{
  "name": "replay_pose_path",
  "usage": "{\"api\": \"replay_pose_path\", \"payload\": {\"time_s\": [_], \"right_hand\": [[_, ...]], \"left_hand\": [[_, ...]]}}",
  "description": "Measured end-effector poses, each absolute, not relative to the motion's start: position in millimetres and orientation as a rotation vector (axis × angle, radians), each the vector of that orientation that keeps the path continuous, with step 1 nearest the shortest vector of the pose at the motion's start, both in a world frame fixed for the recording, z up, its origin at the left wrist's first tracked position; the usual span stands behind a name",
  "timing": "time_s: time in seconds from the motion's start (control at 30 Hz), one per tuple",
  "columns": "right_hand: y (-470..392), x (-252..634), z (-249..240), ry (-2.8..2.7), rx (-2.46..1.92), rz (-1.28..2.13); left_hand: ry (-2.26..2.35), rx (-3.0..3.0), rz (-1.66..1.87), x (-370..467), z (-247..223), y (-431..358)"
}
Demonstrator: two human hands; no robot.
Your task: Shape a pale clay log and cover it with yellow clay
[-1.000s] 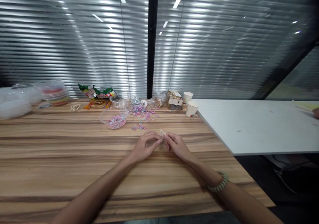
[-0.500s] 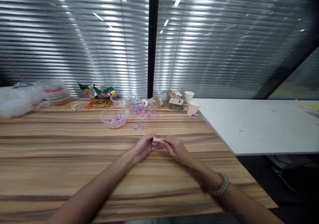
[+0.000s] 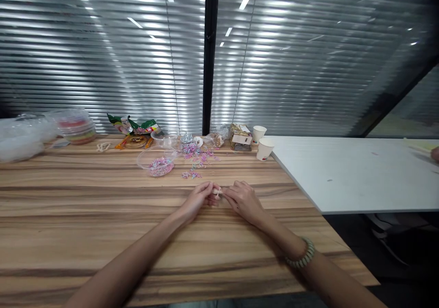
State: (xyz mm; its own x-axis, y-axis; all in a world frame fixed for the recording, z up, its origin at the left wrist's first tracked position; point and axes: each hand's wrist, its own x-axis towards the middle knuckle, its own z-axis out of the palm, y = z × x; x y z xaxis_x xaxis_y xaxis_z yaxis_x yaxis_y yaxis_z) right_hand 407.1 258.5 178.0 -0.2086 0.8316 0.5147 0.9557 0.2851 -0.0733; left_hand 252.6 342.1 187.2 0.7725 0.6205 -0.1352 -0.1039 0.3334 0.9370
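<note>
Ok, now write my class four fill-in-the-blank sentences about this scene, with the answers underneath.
1. The left hand and right hand are at a pale piece; the bracelet is on the ____ arm.
2. The number of paper cups is ____.
3. In the picture, the green packaging lies to the ____ of the box.
4. Beside the wooden table, the other table is coloured ____.

Answers: right; two; left; white.

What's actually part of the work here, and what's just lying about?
Being worked on:
- small pale piece, between left hand and right hand

Apparently lying about:
- near paper cup
- far paper cup
- green packet

The colourful bits' role is unclear.
</note>
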Motion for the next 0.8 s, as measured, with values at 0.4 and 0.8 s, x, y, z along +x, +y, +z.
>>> {"api": "replay_pose_path", "payload": {"time_s": [0.4, 0.8], "right_hand": [[261, 404, 184, -1.618, -1.401, 0.5], [269, 408, 173, -1.004, -1.31, 0.746]], "left_hand": [[0.738, 1.349, 1.085, 242, 183, 383], [0.987, 2.613, 0.932, 207, 162, 434]]}}
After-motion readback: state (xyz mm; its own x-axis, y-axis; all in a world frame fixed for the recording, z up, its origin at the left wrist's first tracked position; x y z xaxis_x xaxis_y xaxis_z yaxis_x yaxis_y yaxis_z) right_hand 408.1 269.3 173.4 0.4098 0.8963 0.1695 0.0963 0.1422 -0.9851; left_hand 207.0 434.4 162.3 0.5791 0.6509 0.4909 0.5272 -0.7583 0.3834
